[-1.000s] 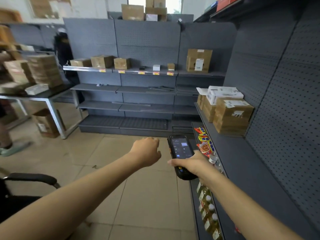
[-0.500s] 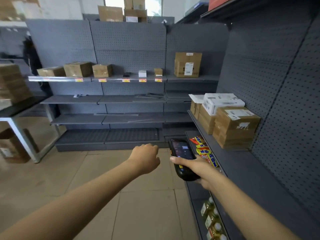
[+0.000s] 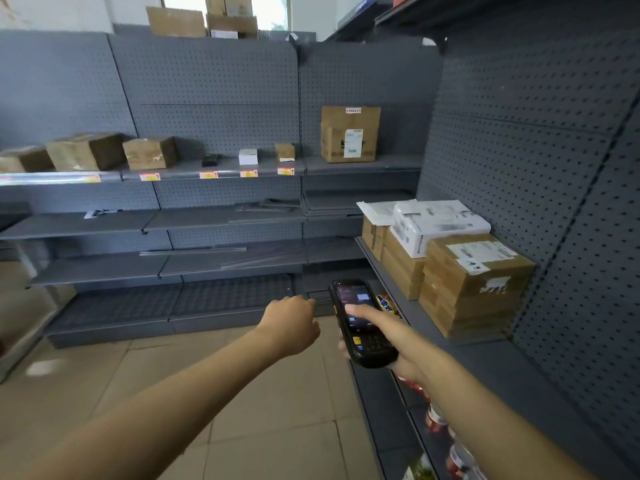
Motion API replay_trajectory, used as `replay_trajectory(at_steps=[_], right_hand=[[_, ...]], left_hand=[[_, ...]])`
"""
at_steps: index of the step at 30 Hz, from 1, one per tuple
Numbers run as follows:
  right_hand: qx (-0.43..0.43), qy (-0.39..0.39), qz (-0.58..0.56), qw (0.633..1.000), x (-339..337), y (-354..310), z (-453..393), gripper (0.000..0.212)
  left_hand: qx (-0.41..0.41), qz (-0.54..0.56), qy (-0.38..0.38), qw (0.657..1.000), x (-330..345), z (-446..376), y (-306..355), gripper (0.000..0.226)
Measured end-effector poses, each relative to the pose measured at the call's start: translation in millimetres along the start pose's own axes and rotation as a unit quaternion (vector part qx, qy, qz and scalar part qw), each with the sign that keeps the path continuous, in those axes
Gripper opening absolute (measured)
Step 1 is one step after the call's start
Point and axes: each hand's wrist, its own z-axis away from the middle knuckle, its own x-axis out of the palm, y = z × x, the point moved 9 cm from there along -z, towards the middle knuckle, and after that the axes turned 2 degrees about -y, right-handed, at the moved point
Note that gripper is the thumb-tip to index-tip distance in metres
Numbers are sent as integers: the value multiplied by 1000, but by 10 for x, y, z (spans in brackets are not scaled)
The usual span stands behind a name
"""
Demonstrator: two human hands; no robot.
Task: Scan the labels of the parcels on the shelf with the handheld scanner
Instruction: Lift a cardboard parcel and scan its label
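Head view of a stockroom aisle: a person's right hand (image 3: 391,336) grips a black scanner (image 3: 360,322), fingers wrapped under its body and the thumb laid on the lit screen, its nose aimed up the aisle rather than at any label. The left hand (image 3: 289,323) hangs just beside the scanner, fingers loosely curled round nothing. The parcels wait on the right-hand shelf (image 3: 460,355): a brown box (image 3: 474,289) nearest, its white label (image 3: 481,252) facing up, a white parcel (image 3: 438,223) resting on more cartons behind it. Another labelled box (image 3: 349,135) stands on the far shelving. Nothing here looks scanned yet. To do this step well, the wrist probably needs to swing right and tip down so the scanner's window looks squarely at the nearest label, held steady and near enough for the beam to cover the whole code. Glare off the glossy tape could spoil a read, so a slight tilt may help.
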Motion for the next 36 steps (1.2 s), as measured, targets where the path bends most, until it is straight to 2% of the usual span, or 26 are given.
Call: replay_trajectory(at_steps=[7, 13, 18, 22, 30, 33, 36], right_hand=[[7, 32, -45, 998, -188, -211, -611, 54], [-11, 104, -41, 994, -465, -500, -1095, 51], [-20, 160, -60, 985, -771, -779, -1535, 33], [-25, 214, -105, 971, -997, -913, -1796, 44], [-41, 336, -185, 923, -1735, -928, -1991, 54], [-48, 380, -205, 901, -2091, -940, -1964, 44], [-52, 427, -204, 879, -2424, -962, -1916, 42]], left_hand=[[28, 8, -19, 999, 112, -782, -119, 31], [84, -10, -31, 996, 137, -1655, -198, 30], [160, -23, -15, 987, 32, -2459, -174, 27], [211, -28, -14, 977, -47, -2987, -69, 29], [324, -28, -37, 945, 38, -3822, 828, 29], [372, -27, -24, 928, 61, -4037, 1286, 34], [413, -34, -16, 910, 62, -4169, 1718, 34]])
